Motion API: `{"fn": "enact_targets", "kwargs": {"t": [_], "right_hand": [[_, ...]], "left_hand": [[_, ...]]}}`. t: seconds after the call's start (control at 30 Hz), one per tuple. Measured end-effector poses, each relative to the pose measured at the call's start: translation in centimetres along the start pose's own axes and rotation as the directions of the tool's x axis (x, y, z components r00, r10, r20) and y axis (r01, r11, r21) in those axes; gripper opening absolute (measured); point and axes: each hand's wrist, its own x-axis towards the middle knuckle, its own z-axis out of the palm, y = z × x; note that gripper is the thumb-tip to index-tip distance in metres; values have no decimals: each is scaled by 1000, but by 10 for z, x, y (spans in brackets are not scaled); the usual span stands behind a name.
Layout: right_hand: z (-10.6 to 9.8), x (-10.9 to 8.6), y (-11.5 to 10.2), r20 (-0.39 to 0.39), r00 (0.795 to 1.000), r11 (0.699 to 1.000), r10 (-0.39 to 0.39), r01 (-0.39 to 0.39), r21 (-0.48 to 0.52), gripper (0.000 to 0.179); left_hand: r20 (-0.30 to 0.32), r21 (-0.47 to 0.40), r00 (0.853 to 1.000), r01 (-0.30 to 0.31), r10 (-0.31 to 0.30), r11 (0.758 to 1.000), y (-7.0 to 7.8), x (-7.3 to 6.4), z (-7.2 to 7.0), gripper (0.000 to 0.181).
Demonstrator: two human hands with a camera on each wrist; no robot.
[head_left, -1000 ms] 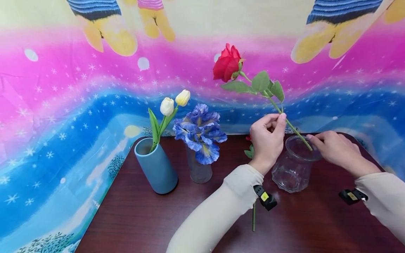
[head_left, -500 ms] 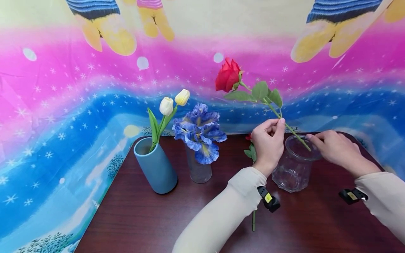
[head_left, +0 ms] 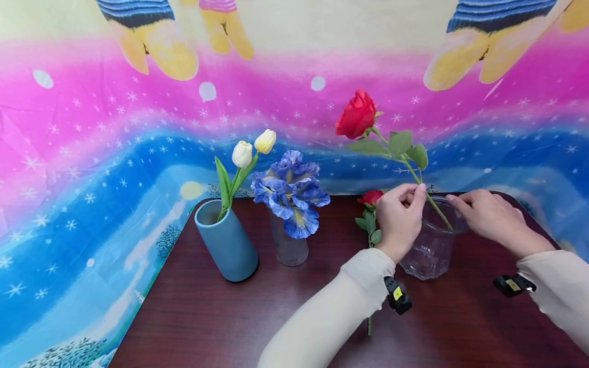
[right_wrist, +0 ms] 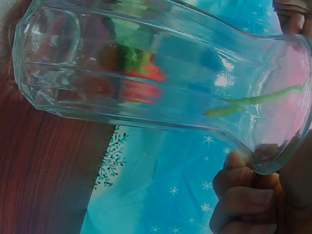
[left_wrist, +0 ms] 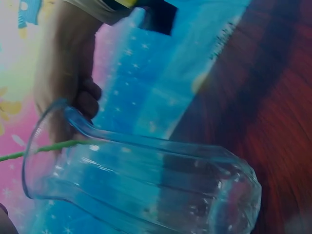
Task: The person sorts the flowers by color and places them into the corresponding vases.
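My left hand (head_left: 402, 220) pinches the stem of a red rose (head_left: 356, 115) between thumb and fingers. The bloom leans up and left, and the stem slants down to the right. Its cut end (right_wrist: 229, 109) shows inside the neck of a clear glass vase (head_left: 425, 255), below the rim. My right hand (head_left: 490, 214) grips that rim at its right side, thumb toward the opening; the curled fingers (right_wrist: 241, 200) show under the lip in the right wrist view. The vase stands upright on the dark wooden table (head_left: 313, 306).
Left of the hands, a blue iris (head_left: 292, 191) stands in a slim clear vase (head_left: 293, 250). Farther left, white tulips (head_left: 242, 154) lean from a blue-grey vase (head_left: 227, 245). Another red rose (head_left: 369, 198) lies on the table, partly behind the left arm. A printed backdrop (head_left: 138, 112) borders the table.
My left hand has moved down and to the right with the rose, and the stem end sits lower in the vase's neck. The right hand stays on the rim.
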Motion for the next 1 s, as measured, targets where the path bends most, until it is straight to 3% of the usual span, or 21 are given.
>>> {"fn": "enact_targets", "kwargs": {"t": [0.1, 0.6, 1.0], "right_hand": [[0, -1, 0, -5, 1000, 1000, -3, 3, -1, 67], [-1, 0, 2, -16, 1000, 1000, -5, 5, -9, 68], [0, 0, 1, -19, 1000, 1000, -10, 10, -9, 67]], "left_hand": [[18, 60, 1000, -26, 25, 998, -3, -3, 0, 22], [85, 185, 996, 3, -20, 983, -13, -11, 0, 16], [183, 334, 983, -46, -17, 941, -16, -11, -3, 16]]}}
